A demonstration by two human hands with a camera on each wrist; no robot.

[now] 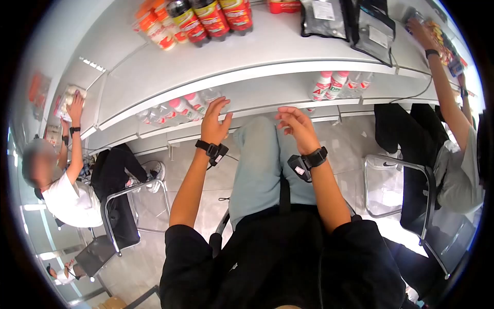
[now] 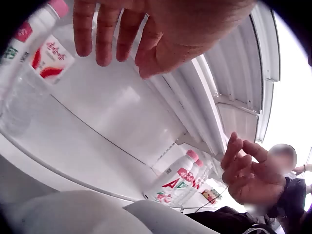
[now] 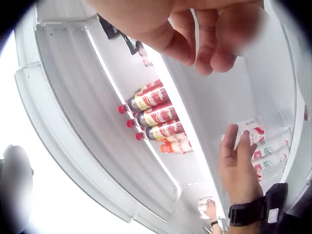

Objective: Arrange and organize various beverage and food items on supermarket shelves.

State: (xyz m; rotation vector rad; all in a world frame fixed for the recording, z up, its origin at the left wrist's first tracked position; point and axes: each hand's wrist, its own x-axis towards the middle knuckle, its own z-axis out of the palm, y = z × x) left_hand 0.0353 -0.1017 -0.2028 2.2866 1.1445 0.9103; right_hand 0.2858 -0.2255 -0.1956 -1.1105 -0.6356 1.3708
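Note:
My left hand [image 1: 214, 124] is raised in front of the lower shelf, its fingers loosely bent and nothing held. Close beside it in the head view stand pink-capped white bottles [image 1: 181, 107] and clear bottles. Across from it hovers my right hand [image 1: 300, 130], also holding nothing, with relaxed, slightly curled fingers. The left wrist view has the left hand [image 2: 141, 34] at the top and the right hand [image 2: 256, 180] at lower right. In the right wrist view, the right hand's fingers [image 3: 207, 44] hang at the top, and the left hand [image 3: 240, 168] is near the bottles.
On the upper shelf [image 1: 257, 54] are red-labelled dark drink bottles [image 1: 211, 20], orange-capped bottles [image 1: 157, 31] and black-edged pouches [image 1: 324, 18]. More pink-capped bottles [image 1: 329, 85] stand on the lower shelf at right. People reach into shelves on both sides, near metal-framed chairs [image 1: 136, 206].

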